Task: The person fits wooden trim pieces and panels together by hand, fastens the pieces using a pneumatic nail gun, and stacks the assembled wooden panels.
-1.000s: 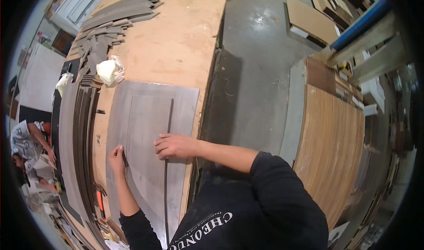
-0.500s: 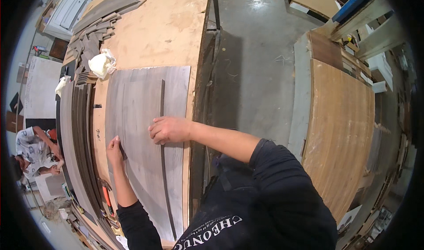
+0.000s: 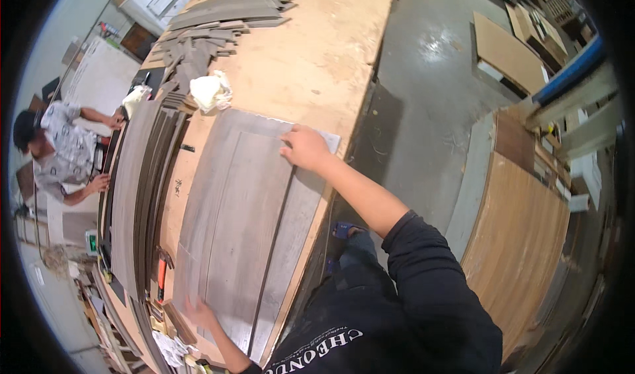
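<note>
A broad grey wood-grain panel (image 3: 307, 192) lies on the workbench, with a narrower grey plank (image 3: 248, 222) on it. The plank's right side shows as a long dark edge. My right hand (image 3: 307, 148) is at the far right corner of this plank, fingers bent and closed on its edge; the fingertips are partly hidden. Blurred by motion, my left hand (image 3: 202, 314) is low over the panel's near left part. Its fingers look stretched out, with nothing visible in them.
Stacked grey planks (image 3: 135, 208) line the left side, with loose strips (image 3: 198, 46) beyond. A crumpled white cloth (image 3: 211, 91) and an orange-handled hammer (image 3: 163, 271) lie nearby. A co-worker (image 3: 66, 142) works at far left. A brown wood panel (image 3: 519, 235) stands right.
My right hand has moved away along the dark edge to its far end. My left hand has come back toward me. The whole view has shifted and turned.
</note>
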`<act>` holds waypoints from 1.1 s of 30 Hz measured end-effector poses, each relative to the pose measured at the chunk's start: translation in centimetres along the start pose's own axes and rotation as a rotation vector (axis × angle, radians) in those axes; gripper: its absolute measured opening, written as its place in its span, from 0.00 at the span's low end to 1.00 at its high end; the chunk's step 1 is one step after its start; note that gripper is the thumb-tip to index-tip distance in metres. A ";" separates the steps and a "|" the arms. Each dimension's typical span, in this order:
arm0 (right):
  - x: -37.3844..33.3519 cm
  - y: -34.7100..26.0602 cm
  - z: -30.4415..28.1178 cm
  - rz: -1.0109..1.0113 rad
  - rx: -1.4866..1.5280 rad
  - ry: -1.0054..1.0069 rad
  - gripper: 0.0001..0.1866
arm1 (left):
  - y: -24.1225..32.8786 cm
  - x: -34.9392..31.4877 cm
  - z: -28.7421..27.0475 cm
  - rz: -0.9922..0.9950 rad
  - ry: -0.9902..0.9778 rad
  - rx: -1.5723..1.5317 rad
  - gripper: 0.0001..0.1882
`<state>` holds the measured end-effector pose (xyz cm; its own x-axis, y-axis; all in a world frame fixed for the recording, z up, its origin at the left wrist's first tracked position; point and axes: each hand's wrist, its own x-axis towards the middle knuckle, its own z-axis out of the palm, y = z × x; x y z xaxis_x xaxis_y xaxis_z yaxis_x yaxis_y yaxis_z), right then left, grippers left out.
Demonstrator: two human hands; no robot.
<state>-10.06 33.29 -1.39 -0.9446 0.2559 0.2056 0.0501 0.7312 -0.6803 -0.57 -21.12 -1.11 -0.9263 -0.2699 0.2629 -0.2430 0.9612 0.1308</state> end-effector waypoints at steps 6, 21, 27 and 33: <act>2.5 0.2 -0.4 0.114 0.014 -0.174 0.13 | -13.6 -13.8 -3.1 -0.453 -0.106 -0.018 0.20; 3.1 -1.7 -0.7 0.201 -0.182 -0.180 0.12 | -13.0 -15.0 -2.9 -0.783 0.015 -0.918 0.10; 2.7 -2.2 -0.5 0.271 -0.179 -0.155 0.12 | -12.4 -15.1 -3.6 -0.748 -0.014 -0.772 0.13; 3.0 1.6 0.4 0.190 -0.006 -0.111 0.14 | -14.2 -12.4 -1.0 -0.558 0.004 -0.540 0.10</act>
<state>-12.93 34.99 -2.15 -0.9480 0.3182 -0.0051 0.2321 0.6804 -0.6951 14.69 -31.52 -5.26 -0.7068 -0.7070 0.0245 -0.4982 0.5220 0.6923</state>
